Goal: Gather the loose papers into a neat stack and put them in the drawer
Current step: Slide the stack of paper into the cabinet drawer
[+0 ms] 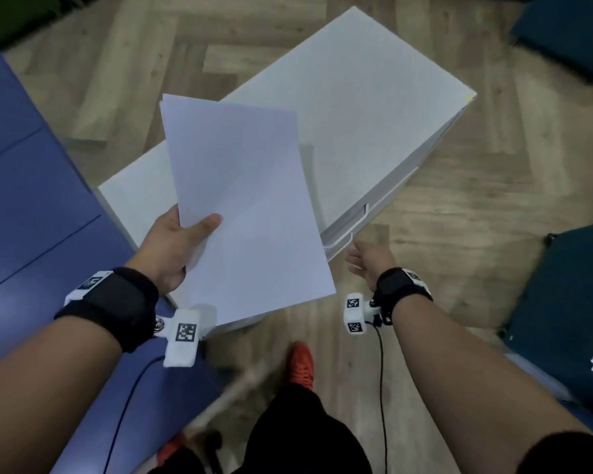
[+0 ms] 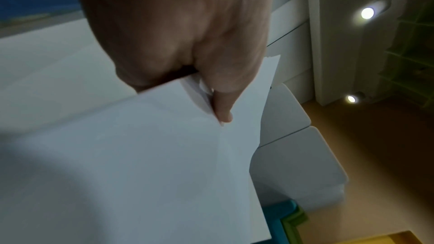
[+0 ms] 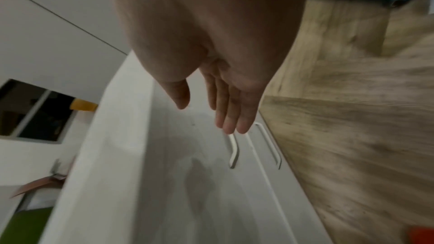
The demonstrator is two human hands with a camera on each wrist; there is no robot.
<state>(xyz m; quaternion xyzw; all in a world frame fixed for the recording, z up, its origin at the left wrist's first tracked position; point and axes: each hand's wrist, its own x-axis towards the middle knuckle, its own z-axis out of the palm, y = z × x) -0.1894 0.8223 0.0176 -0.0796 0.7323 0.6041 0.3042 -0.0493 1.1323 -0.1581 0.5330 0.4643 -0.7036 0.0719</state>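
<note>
The left hand (image 1: pixel 172 248) pinched the stacked papers (image 1: pixel 247 206) by their edge above the white cabinet (image 1: pixel 374 97), thumb on top. The right hand (image 1: pixel 367 265), fingers straight and empty, hung at four o'clock of the stack, just short of the top drawer handle (image 3: pixel 233 151). It should hook that handle squarely and pull straight while the stack stays level.

Both bare forearms are wearing black fabric wrist straps (image 1: pixel 112 304) carrying white camera blocks (image 1: pixel 356 313) with black square-patterned markers, thin black cables (image 1: pixel 381 388) trailing behind each hand.
</note>
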